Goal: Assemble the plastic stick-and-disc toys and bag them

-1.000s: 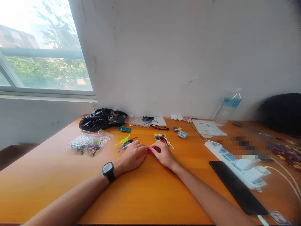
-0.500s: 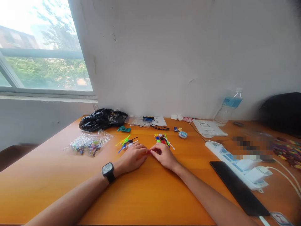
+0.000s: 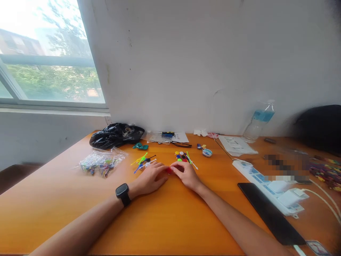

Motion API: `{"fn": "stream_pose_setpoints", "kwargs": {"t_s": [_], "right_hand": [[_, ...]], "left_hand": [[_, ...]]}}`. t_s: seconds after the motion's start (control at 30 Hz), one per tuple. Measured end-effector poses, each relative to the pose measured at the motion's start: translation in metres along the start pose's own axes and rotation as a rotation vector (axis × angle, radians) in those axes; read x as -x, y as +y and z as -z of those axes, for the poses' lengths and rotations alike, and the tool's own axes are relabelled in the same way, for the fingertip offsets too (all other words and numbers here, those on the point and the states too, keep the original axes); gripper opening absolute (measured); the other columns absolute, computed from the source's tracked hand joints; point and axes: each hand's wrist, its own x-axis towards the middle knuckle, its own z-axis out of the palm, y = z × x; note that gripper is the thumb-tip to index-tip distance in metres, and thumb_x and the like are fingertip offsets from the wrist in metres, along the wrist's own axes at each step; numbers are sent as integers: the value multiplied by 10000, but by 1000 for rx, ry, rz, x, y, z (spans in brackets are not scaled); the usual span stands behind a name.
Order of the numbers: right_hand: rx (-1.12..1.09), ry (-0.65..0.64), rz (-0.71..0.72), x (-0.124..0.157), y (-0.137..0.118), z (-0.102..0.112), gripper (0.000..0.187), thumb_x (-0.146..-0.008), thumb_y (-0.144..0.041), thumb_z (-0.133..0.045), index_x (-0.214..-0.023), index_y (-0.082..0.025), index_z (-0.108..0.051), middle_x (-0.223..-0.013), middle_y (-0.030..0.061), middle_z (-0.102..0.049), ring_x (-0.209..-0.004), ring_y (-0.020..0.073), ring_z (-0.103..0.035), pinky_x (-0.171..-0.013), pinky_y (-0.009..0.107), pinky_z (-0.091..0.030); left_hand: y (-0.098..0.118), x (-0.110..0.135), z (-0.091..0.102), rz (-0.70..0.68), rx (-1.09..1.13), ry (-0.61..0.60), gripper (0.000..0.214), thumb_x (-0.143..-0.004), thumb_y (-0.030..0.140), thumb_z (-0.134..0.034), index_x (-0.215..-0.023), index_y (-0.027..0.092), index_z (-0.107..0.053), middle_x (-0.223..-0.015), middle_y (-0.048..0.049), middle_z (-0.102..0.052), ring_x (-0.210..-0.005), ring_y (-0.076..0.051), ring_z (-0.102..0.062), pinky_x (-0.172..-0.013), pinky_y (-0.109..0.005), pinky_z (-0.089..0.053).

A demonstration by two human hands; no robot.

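Between my two hands, low over the wooden table (image 3: 165,220), is a small red plastic piece (image 3: 169,171). The fingertips of my left hand (image 3: 152,176) are closed on its left side, and my right hand (image 3: 187,175) pinches it from the right. Fingers cover much of the piece, so its exact shape is hidden. Behind my left hand lie thin plastic sticks (image 3: 141,163) in yellow, green, blue, black and white. Beyond my right hand is a group of small coloured discs (image 3: 181,154) with a few sticks beside them, partly hidden by the hand.
A clear bag of coloured pieces (image 3: 98,161) lies at left, with a black plastic bag (image 3: 115,136) behind it. On the right are a white power strip (image 3: 259,179), a black phone-like slab (image 3: 269,211) and a plastic bottle (image 3: 257,124). A small round container (image 3: 207,153) stands near the middle back.
The red piece has turned slightly between my fingertips and shows more of its face. My right fingers have shifted a little; both arms stay almost in place.
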Motion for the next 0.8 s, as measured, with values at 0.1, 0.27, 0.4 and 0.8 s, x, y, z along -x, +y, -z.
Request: {"fn": "stream_pose_setpoints", "kwargs": {"t_s": [0.1,0.27,0.4,0.8], "right_hand": [[-36,-4,-13,-1,4,-1,210,-916,-397,-695,-939,-210,-788,-930,66,-807,-858,233,-748,-831,368,-595],[-22,-39,-15,-2,5,0,169,-870,-337,-721,-923,-200,-804,-946,68,-810,-891,231,-746,-851,363,-591],[-30,-54,-11,-1,3,-2,164,-853,-314,-729,-913,-186,-812,-943,79,-808,-884,230,-741,-841,361,-585],[-16,-69,-5,5,-5,-8,108,-844,-274,-745,-859,-173,-781,-853,62,-761,-794,198,-696,-731,305,-546]], "left_hand": [[-2,0,-1,-4,32,-6,261,-995,298,-594,-1238,253,-678,-1116,-85,-714,-1031,-240,-651,-932,-379,-520],[6,-3,6,37,50,-8,155,-1015,317,-585,-1074,252,-712,-1021,-50,-723,-969,-216,-658,-883,-350,-520],[14,-5,12,69,14,-17,176,-1009,366,-607,-967,229,-710,-952,-46,-721,-897,-207,-655,-816,-335,-513],[15,-5,15,75,58,-54,272,-1024,406,-604,-905,215,-758,-898,-46,-734,-840,-181,-656,-763,-297,-495]]}}
